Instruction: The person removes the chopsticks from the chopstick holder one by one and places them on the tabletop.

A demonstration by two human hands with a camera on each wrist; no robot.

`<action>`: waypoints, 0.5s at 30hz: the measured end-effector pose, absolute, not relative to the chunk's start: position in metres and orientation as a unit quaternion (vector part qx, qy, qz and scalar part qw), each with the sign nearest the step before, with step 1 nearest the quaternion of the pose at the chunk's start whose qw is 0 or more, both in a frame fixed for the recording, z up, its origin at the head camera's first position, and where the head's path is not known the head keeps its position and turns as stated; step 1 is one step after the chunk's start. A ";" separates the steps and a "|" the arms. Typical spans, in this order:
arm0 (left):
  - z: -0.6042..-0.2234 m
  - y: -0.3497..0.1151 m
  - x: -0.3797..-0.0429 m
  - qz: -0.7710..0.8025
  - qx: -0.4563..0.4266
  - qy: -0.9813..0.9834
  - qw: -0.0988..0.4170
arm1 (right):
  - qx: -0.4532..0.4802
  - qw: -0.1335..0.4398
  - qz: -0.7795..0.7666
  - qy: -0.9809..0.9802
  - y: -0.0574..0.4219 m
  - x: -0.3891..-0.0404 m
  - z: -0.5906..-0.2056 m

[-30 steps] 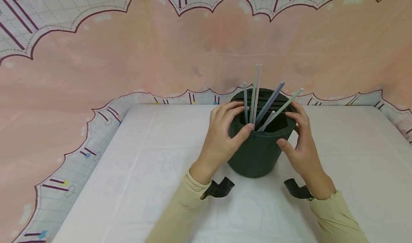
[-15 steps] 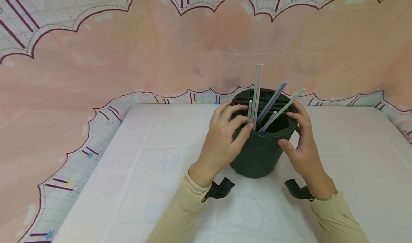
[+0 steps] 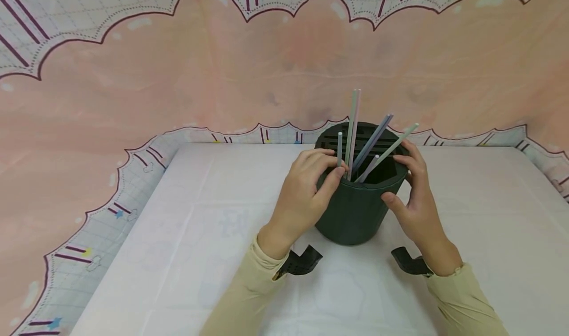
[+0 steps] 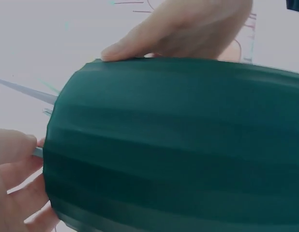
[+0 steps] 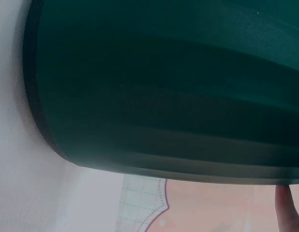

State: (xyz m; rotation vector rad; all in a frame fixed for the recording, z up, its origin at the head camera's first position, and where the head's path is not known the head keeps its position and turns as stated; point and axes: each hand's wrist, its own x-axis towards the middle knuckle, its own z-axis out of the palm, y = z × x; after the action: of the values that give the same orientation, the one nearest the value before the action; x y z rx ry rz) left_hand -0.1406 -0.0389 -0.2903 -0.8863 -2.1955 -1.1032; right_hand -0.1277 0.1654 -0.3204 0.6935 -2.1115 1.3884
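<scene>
A dark green ribbed container (image 3: pixel 353 212) stands upright on the white tabletop, with a slotted section at the back of its top. My left hand (image 3: pixel 304 195) is at its left rim and pinches a short-looking blue straw (image 3: pixel 340 146) between thumb and index finger. The left wrist view shows that straw (image 4: pixel 38 152) between the fingertips. On the right side, my right hand (image 3: pixel 418 205) grips the container's rim, thumb in front. Inside lean a pink straw (image 3: pixel 355 133), a pale green straw (image 3: pixel 395 146), blue-purple straws (image 3: pixel 373 141) and a short lilac straw (image 3: pixel 369 169). Their lower ends are hidden.
The white tabletop (image 3: pixel 213 237) extends around the container. A peach backdrop (image 3: pixel 266 79) with a scalloped printed border rises behind and at the left. Black wrist mounts (image 3: pixel 304 261) stick out under both hands.
The blue straw at the left dropped lower in the container, then rose slightly. My left thumb and index finger have come together on it. The right hand keeps its place.
</scene>
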 end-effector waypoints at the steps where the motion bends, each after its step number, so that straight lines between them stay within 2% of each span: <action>1: -0.290 -0.039 -0.140 -0.416 -0.328 -0.808 0.257 | 0.255 0.257 0.513 -0.778 0.165 -0.127 -0.320; 8: -0.285 -0.042 -0.136 -0.519 -0.306 -0.761 0.241 | 0.259 0.262 0.509 -0.778 0.164 -0.127 -0.321; 15: -0.262 -0.045 -0.118 -0.638 -0.294 -0.674 0.229 | 0.257 0.266 0.508 -0.778 0.164 -0.126 -0.322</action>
State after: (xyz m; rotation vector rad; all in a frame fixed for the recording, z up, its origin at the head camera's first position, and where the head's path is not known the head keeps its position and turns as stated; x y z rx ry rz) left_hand -0.1175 -0.0453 -0.2617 -0.8091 -1.8562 -1.7560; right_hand -0.1262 0.1642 -0.3223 0.6928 -2.1014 1.3720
